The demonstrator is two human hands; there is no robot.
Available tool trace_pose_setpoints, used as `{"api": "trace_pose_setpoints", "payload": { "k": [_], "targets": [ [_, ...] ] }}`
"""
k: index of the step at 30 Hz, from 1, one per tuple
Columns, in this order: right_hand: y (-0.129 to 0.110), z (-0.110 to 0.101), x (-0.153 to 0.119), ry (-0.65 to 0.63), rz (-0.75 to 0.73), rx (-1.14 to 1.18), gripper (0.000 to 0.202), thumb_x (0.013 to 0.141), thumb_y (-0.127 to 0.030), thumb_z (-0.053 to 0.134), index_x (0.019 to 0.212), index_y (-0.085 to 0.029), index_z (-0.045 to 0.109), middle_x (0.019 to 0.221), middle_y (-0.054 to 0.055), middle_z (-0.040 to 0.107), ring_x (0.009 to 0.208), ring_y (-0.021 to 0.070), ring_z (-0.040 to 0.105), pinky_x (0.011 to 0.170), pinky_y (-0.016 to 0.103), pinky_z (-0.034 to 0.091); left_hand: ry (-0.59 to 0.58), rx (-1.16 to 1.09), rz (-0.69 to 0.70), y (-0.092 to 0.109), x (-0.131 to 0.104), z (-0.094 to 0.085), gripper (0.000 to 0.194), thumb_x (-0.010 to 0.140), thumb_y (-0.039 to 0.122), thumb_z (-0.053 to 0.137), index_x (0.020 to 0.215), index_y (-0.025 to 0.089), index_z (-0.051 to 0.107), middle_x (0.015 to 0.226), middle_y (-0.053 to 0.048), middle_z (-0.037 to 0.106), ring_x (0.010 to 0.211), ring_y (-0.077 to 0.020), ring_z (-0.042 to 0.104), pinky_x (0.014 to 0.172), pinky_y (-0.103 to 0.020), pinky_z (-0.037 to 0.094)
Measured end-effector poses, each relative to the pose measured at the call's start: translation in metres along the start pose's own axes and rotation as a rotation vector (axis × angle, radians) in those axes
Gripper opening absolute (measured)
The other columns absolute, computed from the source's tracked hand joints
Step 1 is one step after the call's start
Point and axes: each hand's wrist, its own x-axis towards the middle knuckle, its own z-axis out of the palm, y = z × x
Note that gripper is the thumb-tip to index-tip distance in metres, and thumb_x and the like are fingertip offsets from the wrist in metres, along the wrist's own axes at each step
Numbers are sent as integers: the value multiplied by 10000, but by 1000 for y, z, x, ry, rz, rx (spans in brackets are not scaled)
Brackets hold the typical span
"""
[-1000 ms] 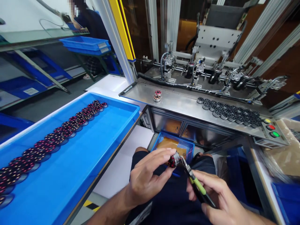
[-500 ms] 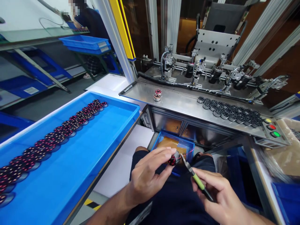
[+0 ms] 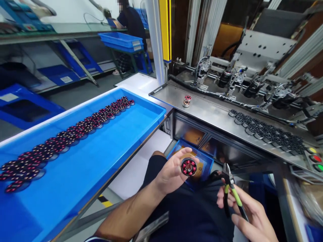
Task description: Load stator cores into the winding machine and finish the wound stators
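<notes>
My left hand [image 3: 171, 173] grips a motor stator [image 3: 188, 167] by its side, above my lap. The stator is a round black ring with red copper windings, its wound face turned up toward me. In my right hand [image 3: 248, 208] are side cutters [image 3: 233, 191] with green and black handles. Their jaws [image 3: 227, 168] point up and stand apart, clear of the stator. To the left, several rows of wound stators [image 3: 83, 127] lie in a large blue tray [image 3: 131, 137].
Two wound stators [image 3: 186, 102] sit on the metal ledge [image 3: 202, 112] of a machine. Several black unwound cores [image 3: 267, 129] lie farther right, near red and green buttons [image 3: 315, 158]. A blue bin [image 3: 208, 164] stands below the ledge. A co-worker [image 3: 131, 23] sits at the back.
The cutters have moved away from the stator to the right, and their handles have spread. My left hand has turned the stator face up. The view has swung left.
</notes>
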Motion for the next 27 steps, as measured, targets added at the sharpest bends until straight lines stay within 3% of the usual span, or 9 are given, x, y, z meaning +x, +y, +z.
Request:
{"api": "trace_pose_setpoints", "payload": {
  "k": [7, 13, 16, 19, 22, 23, 25, 27],
  "targets": [
    [6, 4, -1, -6, 44, 52, 549, 859, -400, 657, 1376, -230, 585, 1163, 141, 696, 985, 281, 707, 937, 420, 553, 20, -2, -33, -1, -4, -2, 710, 605, 507, 891, 1173, 235, 563, 991, -71, 739, 793, -168, 691, 714, -289, 540],
    [4, 10, -1, -34, 48, 109, 543, 869, -406, 649, 1380, -235, 587, 1141, 122, 694, 949, 250, 695, 922, 398, 559, -2, -63, -33, 0, -6, -6, 697, 600, 406, 915, 1174, 222, 563, 1005, -63, 749, 808, -152, 708, 741, -261, 535],
    [-3, 11, 13, -71, 24, 54, 534, 874, -372, 640, 1384, -227, 580, 1126, 126, 704, 964, 255, 701, 927, 410, 562, -21, -140, -26, 2, -5, -6, 676, 595, 309, 928, 1156, 217, 563, 984, -44, 751, 801, -124, 710, 736, -218, 527],
    [-22, -2, 60, -50, -118, -212, 513, 880, -320, 629, 1383, -241, 570, 1152, 124, 704, 1008, 259, 705, 955, 407, 540, 0, -91, 10, 6, -8, -6, 724, 503, 195, 959, 1111, 204, 566, 950, -42, 746, 793, -140, 718, 730, -232, 543],
    [-49, -23, 143, 184, -390, -650, 535, 853, -294, 630, 1368, -153, 594, 1241, 171, 655, 1099, 293, 658, 997, 413, 468, 26, 96, 89, 23, -22, -10, 758, 450, 118, 963, 1091, 201, 566, 949, -28, 709, 794, -154, 728, 739, -253, 557],
    [-55, -30, 175, 260, -419, -825, 561, 840, -292, 641, 1366, -101, 596, 1259, 197, 643, 1143, 317, 632, 979, 412, 455, 34, 179, 130, 34, -32, -13, 744, 467, 122, 958, 1094, 202, 566, 959, -25, 690, 816, -164, 732, 763, -272, 561],
    [-59, -41, 238, 302, -330, -1078, 557, 843, -300, 657, 1325, -23, 620, 1261, 257, 636, 1192, 354, 611, 911, 417, 446, 91, 411, 212, 63, -56, -23, 678, 556, 167, 926, 1128, 205, 564, 1003, -39, 665, 892, -194, 734, 834, -325, 563],
    [-47, -50, 292, 277, -302, -1160, 614, 805, -408, 721, 1268, -9, 663, 1202, 304, 658, 1152, 392, 631, 809, 448, 446, 264, 795, 249, 100, -87, -40, 603, 661, 226, 865, 1184, 205, 565, 1068, -70, 672, 972, -213, 720, 900, -360, 551]
  ]
}}
